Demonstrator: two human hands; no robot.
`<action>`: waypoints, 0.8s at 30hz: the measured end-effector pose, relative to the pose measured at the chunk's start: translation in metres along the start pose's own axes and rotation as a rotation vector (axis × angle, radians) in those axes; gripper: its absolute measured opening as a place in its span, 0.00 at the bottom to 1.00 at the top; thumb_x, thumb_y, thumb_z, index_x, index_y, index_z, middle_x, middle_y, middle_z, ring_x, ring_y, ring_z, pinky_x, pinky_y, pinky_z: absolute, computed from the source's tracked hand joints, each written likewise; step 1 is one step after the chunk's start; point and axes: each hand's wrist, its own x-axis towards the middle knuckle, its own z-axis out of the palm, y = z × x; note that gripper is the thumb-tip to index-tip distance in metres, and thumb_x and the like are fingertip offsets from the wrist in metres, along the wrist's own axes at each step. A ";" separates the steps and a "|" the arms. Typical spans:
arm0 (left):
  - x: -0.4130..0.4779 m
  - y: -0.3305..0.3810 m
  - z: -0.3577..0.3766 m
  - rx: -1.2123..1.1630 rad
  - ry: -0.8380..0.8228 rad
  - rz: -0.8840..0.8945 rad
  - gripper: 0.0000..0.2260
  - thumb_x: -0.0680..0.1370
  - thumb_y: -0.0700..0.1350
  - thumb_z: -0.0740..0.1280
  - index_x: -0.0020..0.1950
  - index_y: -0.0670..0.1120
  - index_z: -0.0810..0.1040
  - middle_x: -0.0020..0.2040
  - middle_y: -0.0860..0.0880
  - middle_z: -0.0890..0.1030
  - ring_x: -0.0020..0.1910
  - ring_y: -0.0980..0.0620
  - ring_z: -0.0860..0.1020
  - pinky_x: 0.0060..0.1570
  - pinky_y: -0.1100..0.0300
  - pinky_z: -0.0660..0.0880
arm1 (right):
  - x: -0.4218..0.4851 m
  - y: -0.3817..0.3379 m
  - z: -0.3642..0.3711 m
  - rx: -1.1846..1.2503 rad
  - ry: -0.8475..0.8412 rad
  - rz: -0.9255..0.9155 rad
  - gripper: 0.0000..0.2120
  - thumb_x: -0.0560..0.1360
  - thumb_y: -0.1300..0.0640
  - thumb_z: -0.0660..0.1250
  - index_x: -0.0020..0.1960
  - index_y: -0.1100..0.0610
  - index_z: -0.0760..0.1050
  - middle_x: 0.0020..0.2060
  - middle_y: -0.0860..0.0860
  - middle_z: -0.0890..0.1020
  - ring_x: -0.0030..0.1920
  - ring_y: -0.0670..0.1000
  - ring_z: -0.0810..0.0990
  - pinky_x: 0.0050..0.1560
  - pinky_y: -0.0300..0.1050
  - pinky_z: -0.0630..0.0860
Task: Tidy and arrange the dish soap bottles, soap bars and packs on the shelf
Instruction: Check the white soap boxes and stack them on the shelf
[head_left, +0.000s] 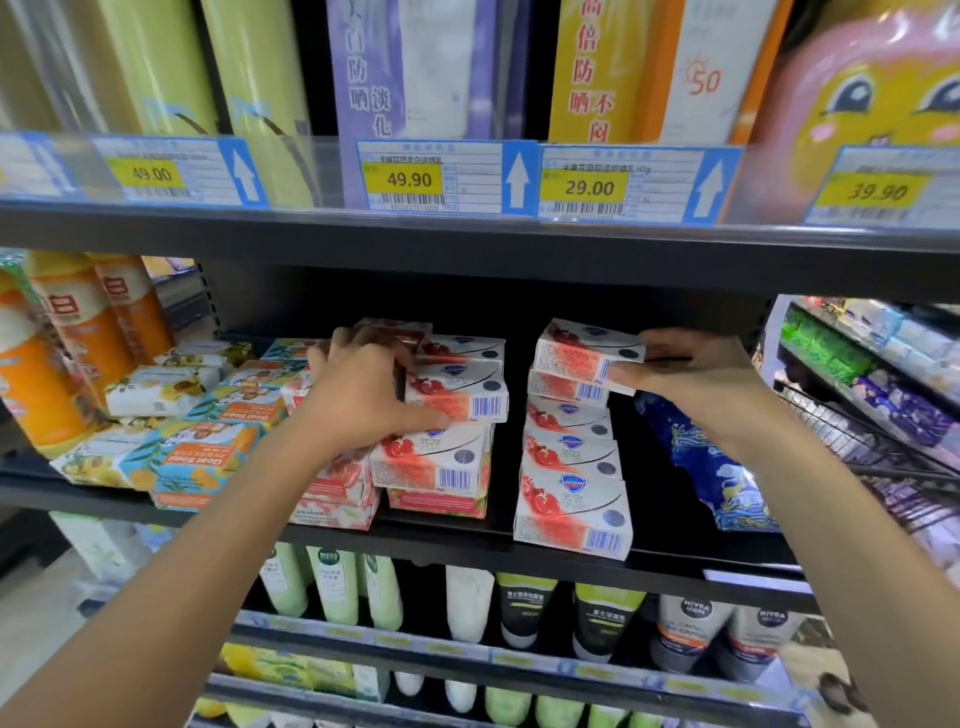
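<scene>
Red-white soap boxes (566, 452) sat in two stacks, centre frame, on the middle shelf (467, 540). Head cam: my left hand (363, 387) gripped the left stack (441, 467) near its top, fingers curled over it. Right hand (696, 376) pinched the top box (589, 353) of the right stack (571, 499) by its end.

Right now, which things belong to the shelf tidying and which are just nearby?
Job: soap boxes, goat soap packs, orange bottles, left hand, right hand.
Just nearby: price tags, tubes on the shelf below, tall boxes above.
</scene>
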 end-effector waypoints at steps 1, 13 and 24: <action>0.000 0.001 -0.001 0.001 -0.010 0.000 0.31 0.65 0.69 0.76 0.61 0.52 0.80 0.69 0.48 0.72 0.74 0.41 0.60 0.69 0.45 0.58 | -0.002 0.000 -0.001 -0.007 0.013 0.004 0.18 0.67 0.59 0.82 0.53 0.51 0.80 0.46 0.45 0.85 0.41 0.39 0.84 0.42 0.28 0.76; -0.049 0.016 -0.007 -0.732 0.166 0.036 0.35 0.58 0.57 0.83 0.60 0.49 0.75 0.51 0.58 0.80 0.49 0.61 0.81 0.48 0.68 0.78 | -0.001 0.018 0.023 -0.273 -0.057 0.071 0.17 0.69 0.52 0.81 0.56 0.54 0.83 0.49 0.46 0.87 0.50 0.47 0.85 0.56 0.49 0.82; -0.092 0.018 0.014 -0.971 0.141 0.040 0.32 0.58 0.51 0.84 0.60 0.54 0.78 0.53 0.58 0.84 0.55 0.59 0.83 0.56 0.65 0.80 | 0.020 0.049 0.038 -0.432 -0.076 0.160 0.15 0.74 0.58 0.77 0.59 0.58 0.80 0.53 0.52 0.85 0.56 0.54 0.83 0.52 0.47 0.81</action>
